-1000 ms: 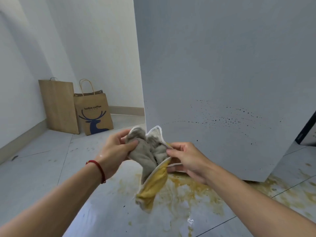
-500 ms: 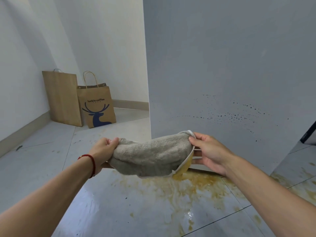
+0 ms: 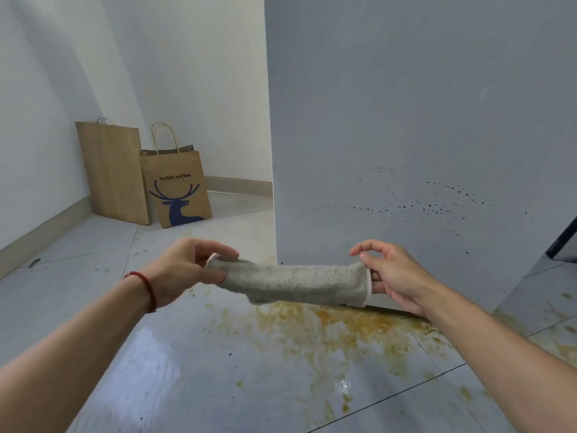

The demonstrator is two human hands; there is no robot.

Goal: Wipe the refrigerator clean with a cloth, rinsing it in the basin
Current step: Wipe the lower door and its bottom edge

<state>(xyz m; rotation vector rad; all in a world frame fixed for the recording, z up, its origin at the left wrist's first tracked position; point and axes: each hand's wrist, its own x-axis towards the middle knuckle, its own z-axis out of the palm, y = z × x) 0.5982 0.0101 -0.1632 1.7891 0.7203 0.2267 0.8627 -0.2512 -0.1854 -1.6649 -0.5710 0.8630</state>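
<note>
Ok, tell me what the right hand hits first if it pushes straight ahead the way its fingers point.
Most likely the refrigerator side panel: the right hand, pinching the cloth, points at its lower, speckled part. Depth is unclear from one view.

The cloth (image 3: 296,281) was nubby grey terry with a pale hem, the fridge (image 3: 406,120) smooth matt grey flecked with dark specks, the floor (image 3: 187,370) glossy wet tile smeared yellow-brown, and the bags (image 3: 178,185) matt brown kraft paper.
</note>
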